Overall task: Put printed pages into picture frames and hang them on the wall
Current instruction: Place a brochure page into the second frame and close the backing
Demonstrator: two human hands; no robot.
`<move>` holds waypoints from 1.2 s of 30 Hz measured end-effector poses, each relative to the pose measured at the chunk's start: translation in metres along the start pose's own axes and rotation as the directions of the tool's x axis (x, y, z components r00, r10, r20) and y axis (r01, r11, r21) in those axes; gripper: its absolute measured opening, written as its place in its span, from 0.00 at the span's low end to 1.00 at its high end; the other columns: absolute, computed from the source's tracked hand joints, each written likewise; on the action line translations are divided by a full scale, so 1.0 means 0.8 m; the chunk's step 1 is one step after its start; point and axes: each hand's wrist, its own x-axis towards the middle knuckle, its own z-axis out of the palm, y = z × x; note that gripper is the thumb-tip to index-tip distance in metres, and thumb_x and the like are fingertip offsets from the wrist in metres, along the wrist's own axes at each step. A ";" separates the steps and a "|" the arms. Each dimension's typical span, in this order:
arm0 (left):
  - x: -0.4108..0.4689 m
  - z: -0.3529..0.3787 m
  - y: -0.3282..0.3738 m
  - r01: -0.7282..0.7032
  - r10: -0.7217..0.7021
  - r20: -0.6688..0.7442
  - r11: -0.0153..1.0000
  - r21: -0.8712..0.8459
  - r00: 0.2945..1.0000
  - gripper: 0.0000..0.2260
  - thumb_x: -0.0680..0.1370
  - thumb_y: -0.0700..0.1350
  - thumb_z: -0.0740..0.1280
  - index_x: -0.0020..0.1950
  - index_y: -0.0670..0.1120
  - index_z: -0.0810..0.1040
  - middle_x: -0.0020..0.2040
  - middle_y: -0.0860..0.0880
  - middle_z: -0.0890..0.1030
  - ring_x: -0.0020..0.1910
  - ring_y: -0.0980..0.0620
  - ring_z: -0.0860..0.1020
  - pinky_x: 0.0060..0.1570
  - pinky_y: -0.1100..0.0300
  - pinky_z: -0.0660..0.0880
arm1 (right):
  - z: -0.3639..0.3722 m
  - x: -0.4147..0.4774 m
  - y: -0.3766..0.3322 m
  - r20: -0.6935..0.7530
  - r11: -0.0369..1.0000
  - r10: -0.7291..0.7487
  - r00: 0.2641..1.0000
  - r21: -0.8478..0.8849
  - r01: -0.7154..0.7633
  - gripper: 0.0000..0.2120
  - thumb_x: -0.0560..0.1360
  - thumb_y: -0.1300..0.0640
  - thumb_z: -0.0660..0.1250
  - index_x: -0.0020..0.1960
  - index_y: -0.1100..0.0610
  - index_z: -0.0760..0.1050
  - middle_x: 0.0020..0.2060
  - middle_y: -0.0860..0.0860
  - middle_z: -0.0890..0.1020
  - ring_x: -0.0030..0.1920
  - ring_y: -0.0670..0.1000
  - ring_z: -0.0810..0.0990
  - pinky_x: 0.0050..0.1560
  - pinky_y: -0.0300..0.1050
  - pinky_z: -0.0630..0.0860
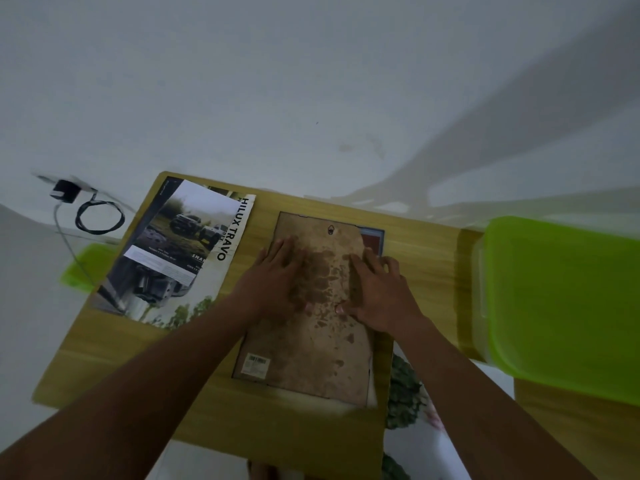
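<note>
On the wooden worktop (422,237), against a pale wall (311,81), a picture frame (311,344) lies face down, its stained backing board upward and its hanger near the far edge. Left hand (280,271) and right hand (377,289) rest open and flat on the board, gripping nothing. Printed pages (180,251) lie just beside the frame's left edge, overhanging the worktop's left edge. A green box lid (561,306) sits at the right; bare worktop separates it from the frame.
</note>
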 end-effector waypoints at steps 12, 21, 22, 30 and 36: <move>-0.039 0.016 0.020 0.037 -0.038 0.026 0.999 0.026 0.999 0.47 0.75 0.69 0.57 0.77 0.49 0.30 0.76 0.44 0.29 0.76 0.44 0.32 0.74 0.36 0.43 | 0.030 -0.034 -0.019 -0.210 0.973 0.192 0.959 -0.083 -0.213 0.40 0.74 0.34 0.66 0.77 0.54 0.59 0.75 0.59 0.59 0.70 0.65 0.60 0.65 0.61 0.65; -0.051 0.035 0.027 -0.023 0.019 -0.152 1.000 -0.020 0.988 0.37 0.77 0.64 0.58 0.79 0.47 0.50 0.80 0.41 0.46 0.78 0.41 0.44 0.74 0.36 0.48 | 0.047 -0.075 -0.018 0.016 0.999 -0.031 0.999 -0.028 0.032 0.43 0.74 0.41 0.70 0.80 0.54 0.52 0.80 0.54 0.50 0.79 0.57 0.45 0.75 0.62 0.53; -0.055 0.040 0.027 -0.041 0.037 -0.164 0.999 -0.019 0.986 0.38 0.77 0.65 0.58 0.79 0.47 0.50 0.80 0.41 0.46 0.78 0.41 0.44 0.74 0.38 0.48 | 0.052 -0.082 -0.017 0.087 1.000 -0.023 0.996 -0.016 0.025 0.48 0.73 0.40 0.72 0.81 0.54 0.47 0.80 0.53 0.46 0.80 0.56 0.41 0.75 0.64 0.50; -0.074 0.059 0.014 -0.088 0.084 -0.115 0.996 -0.029 0.990 0.57 0.62 0.81 0.52 0.80 0.47 0.44 0.79 0.41 0.41 0.77 0.45 0.37 0.75 0.42 0.40 | 0.059 -0.087 -0.019 0.106 0.999 0.011 0.994 -0.051 -0.006 0.53 0.70 0.40 0.74 0.81 0.50 0.43 0.81 0.52 0.43 0.80 0.53 0.39 0.76 0.64 0.47; -0.088 0.043 0.016 -0.031 -0.002 -0.199 0.986 -0.162 0.980 0.40 0.74 0.61 0.67 0.79 0.50 0.52 0.80 0.40 0.47 0.79 0.42 0.46 0.75 0.41 0.50 | 0.051 -0.099 -0.036 -0.003 0.985 0.144 0.990 0.094 -0.143 0.59 0.62 0.42 0.80 0.79 0.56 0.47 0.77 0.57 0.54 0.76 0.62 0.54 0.72 0.61 0.62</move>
